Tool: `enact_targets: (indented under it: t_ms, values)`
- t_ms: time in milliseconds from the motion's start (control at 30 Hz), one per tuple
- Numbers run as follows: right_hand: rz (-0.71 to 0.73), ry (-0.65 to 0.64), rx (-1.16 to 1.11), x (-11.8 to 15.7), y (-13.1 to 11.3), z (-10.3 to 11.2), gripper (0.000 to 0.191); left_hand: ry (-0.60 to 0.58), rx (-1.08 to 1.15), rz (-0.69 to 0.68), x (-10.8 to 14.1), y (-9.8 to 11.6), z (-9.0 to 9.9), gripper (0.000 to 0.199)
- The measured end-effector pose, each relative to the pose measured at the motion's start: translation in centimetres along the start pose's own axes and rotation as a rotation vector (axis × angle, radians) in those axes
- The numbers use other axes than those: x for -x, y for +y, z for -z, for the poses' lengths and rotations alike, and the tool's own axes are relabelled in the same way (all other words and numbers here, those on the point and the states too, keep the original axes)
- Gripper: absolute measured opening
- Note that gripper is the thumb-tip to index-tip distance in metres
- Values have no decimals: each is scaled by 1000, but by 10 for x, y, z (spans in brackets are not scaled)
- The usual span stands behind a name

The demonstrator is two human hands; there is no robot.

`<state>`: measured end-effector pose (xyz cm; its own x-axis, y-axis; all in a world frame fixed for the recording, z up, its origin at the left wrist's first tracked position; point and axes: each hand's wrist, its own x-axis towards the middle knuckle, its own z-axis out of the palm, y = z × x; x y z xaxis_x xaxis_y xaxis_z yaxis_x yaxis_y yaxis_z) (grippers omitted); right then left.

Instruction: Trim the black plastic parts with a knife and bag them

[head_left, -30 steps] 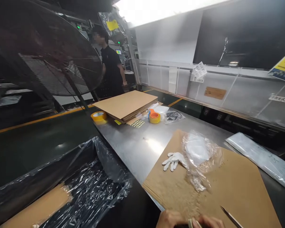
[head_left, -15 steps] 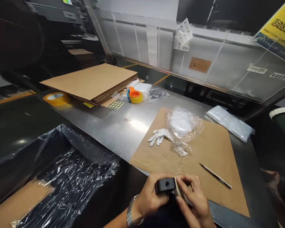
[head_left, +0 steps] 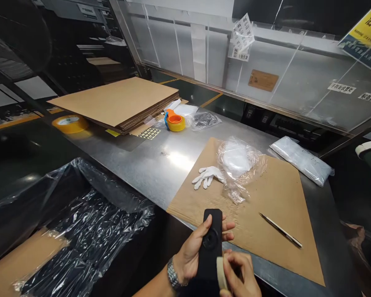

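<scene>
At the bottom centre, my left hand (head_left: 190, 251), with a metal watch on its wrist, is wrapped round a flat black device (head_left: 210, 247) that has a round recess on its face. Fingertips of that hand show past the device's right edge. My right hand (head_left: 241, 274) pinches a pale, cream-coloured strip or pad (head_left: 221, 273) against the lower right edge of the device. Beyond the hands, a white glove (head_left: 207, 176) lies on a brown cardboard sheet (head_left: 284, 181), beside a clear plastic bag with white contents (head_left: 236, 161). A thin pen-like tool (head_left: 280, 230) rests on the cardboard's right part.
Stacked cardboard (head_left: 120, 101) stands at the back left, near a yellow tape roll (head_left: 69, 123) and an orange tape dispenser (head_left: 174, 120). A plastic-wrapped packet (head_left: 302, 160) lies at right. A bin lined with black plastic (head_left: 89, 231) is at lower left.
The black device has turned from its end view to show its long flat face. My left fingers have spread behind it, and my right hand has moved down along its edge.
</scene>
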<state>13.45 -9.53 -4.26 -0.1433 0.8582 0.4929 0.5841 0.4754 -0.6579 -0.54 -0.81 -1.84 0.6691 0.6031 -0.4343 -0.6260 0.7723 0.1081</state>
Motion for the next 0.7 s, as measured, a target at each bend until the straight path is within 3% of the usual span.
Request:
enact_targets:
  t_ms: [167,267,333,433,500,567,700]
  values:
    - [72,-21,155,-33,12,14,52,96,-261,-37,6,-20,-6,38]
    - [59,-120,172,-45,12,20,54,175,-424,110,7,-27,1,68]
    - [108,-224,101,-47,7,21,55,171,-447,134,6,-29,8,82]
    - [206,-324,33,-46,4,24,57,43,-392,53,3,-30,16,75]
    - [197,-301,54,-48,8,28,57,5,-409,81,2,-32,17,78]
    - [141,-254,93,-51,12,33,56,28,-462,108,3,-32,15,82]
    - [156,-304,132,-58,7,40,55,57,-457,-41,5,-30,11,65]
